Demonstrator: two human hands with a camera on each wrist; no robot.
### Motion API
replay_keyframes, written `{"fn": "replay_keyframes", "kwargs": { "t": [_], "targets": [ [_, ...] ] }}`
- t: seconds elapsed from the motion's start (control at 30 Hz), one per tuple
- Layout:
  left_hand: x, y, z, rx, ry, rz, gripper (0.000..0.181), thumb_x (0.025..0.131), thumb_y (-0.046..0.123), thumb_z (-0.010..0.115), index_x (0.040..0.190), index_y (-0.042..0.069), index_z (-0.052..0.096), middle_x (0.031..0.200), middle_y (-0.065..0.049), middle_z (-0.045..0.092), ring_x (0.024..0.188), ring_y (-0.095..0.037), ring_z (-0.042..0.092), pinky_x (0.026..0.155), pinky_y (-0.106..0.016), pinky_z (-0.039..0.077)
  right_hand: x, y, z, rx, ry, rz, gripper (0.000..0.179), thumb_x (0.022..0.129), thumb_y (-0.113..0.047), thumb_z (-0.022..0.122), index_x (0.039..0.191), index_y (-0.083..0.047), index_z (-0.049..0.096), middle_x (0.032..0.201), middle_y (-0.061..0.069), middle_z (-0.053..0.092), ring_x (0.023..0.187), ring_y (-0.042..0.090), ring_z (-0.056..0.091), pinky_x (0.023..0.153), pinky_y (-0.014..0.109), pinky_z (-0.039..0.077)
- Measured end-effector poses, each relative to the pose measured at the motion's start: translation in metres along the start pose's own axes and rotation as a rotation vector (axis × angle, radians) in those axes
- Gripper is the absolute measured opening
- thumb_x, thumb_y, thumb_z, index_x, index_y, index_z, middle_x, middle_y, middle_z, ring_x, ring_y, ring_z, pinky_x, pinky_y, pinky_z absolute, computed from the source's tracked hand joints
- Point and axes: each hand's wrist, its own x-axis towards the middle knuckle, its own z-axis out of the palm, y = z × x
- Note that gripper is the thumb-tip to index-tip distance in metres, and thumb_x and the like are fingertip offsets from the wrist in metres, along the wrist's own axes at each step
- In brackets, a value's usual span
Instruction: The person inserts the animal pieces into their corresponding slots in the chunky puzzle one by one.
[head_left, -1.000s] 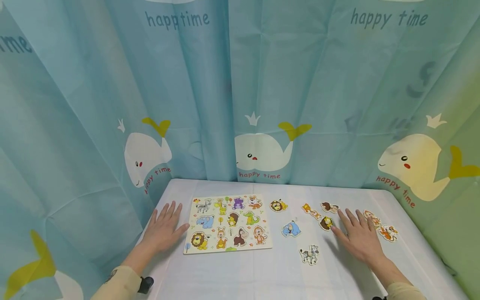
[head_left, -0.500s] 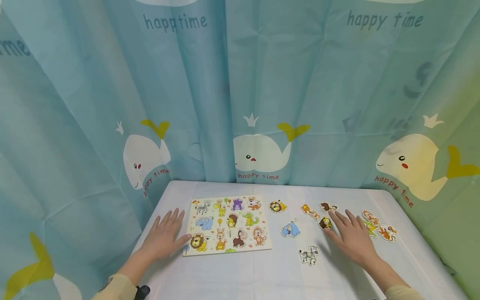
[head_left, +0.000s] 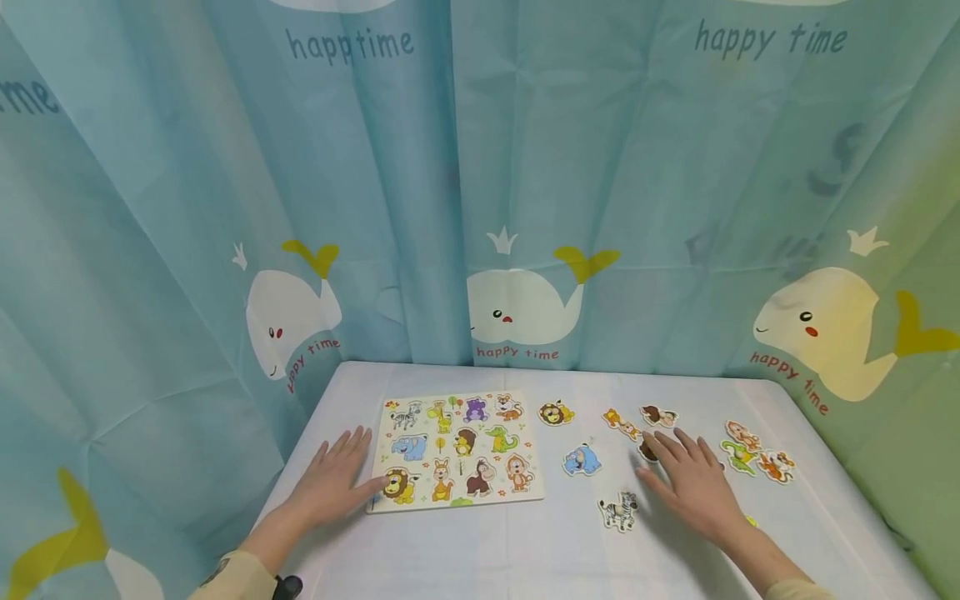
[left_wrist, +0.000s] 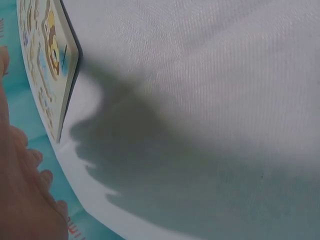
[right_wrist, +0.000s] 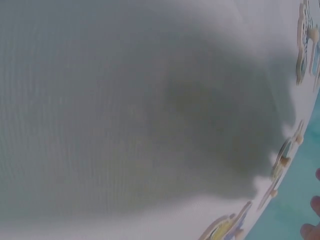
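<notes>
An animal puzzle board [head_left: 457, 450] lies on the table's left half. Beside it my left hand [head_left: 330, 487] has its fingers extended, and the thumb overlaps the board's left edge near the lion picture. In the left wrist view that hand [left_wrist: 25, 190] appears at the left, its shadow on the cloth. My right hand [head_left: 693, 492] is spread above the loose pieces, holding nothing, and partly covers the hedgehog piece [head_left: 647, 450]. Nearby lie the zebra piece [head_left: 618, 511] and the gorilla piece [head_left: 659, 416]. Only fingertips [right_wrist: 312, 215] of this hand show in the right wrist view.
Between board and right hand lie a lion piece [head_left: 556, 413], an elephant piece [head_left: 582, 459] and a kangaroo piece [head_left: 621, 423]. Farther right are monkey [head_left: 742, 435], crocodile [head_left: 740, 457] and tiger [head_left: 776, 466] pieces. A whale-print curtain [head_left: 525, 208] stands behind the table.
My right hand has shifted left and nearer, uncovering the crocodile piece and a yellow bit by the wrist. The left hand has come slightly nearer, its thumb now overlapping the board.
</notes>
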Motion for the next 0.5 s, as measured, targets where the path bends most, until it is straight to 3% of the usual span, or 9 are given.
{"fn": "replay_keyframes", "kwargs": {
  "t": [0.33, 0.5],
  "targets": [
    [0.003, 0.004, 0.011, -0.151, -0.101, -0.058, 0.11, 0.09, 0.067, 0.064, 0.159, -0.007, 0.022, 0.165, -0.026, 0.022, 0.153, -0.045, 0.016, 0.125, -0.058, 0.013, 0.001, -0.015, 0.001, -0.001, -0.053, -0.018, 0.061, 0.098, -0.048, 0.064, 0.142, -0.006, 0.06, 0.142, 0.019, 0.058, 0.137, 0.049, 0.042, 0.115, 0.07, 0.023],
    [0.001, 0.006, 0.015, -0.169, -0.117, -0.072, 0.117, 0.084, 0.069, 0.069, 0.159, -0.007, 0.021, 0.166, -0.025, 0.022, 0.153, -0.044, 0.015, 0.125, -0.057, 0.014, 0.001, -0.019, 0.002, 0.025, -0.044, -0.04, 0.059, 0.098, -0.048, 0.065, 0.14, -0.006, 0.062, 0.138, 0.017, 0.062, 0.13, 0.044, 0.05, 0.115, 0.068, 0.025]
  ]
}}
